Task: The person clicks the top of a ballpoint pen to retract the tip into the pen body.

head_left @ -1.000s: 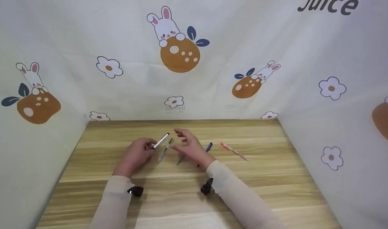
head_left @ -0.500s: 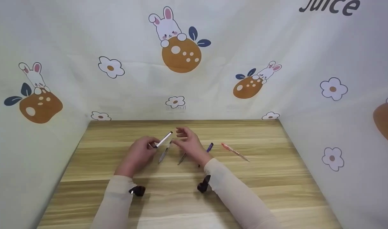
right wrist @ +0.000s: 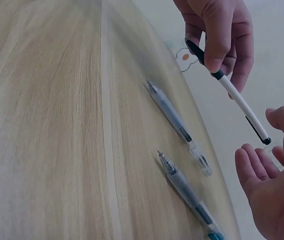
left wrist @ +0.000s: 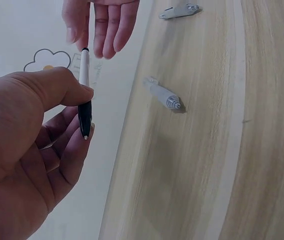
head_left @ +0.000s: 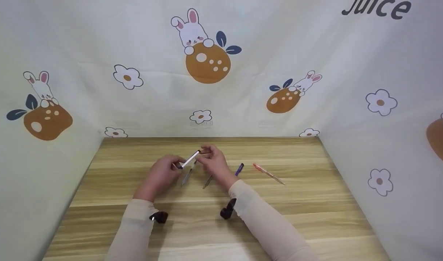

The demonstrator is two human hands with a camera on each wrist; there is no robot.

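Note:
My left hand (head_left: pixel 162 177) pinches a white pen (head_left: pixel 190 159) by its black grip between thumb and fingers. In the left wrist view the pen's metal tip points back toward the left palm, and its black end points away. My right hand (head_left: pixel 217 165) is beside that black end, fingers and thumb apart around it; whether a fingertip touches it I cannot tell. In the right wrist view, two clear-barrelled pens lie below the hands: one with a clear clip (right wrist: pixel 172 115) and one with a teal end (right wrist: pixel 187 190).
Right of the hands, a purple pen (head_left: pixel 240 169), partly behind the right forearm, and an orange-red pen (head_left: pixel 268 174) lie on the wood-grain table (head_left: pixel 301 206). Pale printed cloth walls (head_left: pixel 152 101) rise at the table's back and sides.
The left hand and the white pen have shifted slightly right. The right hand has drawn in toward the pen's black end, and its thumb and fingers have come closer together.

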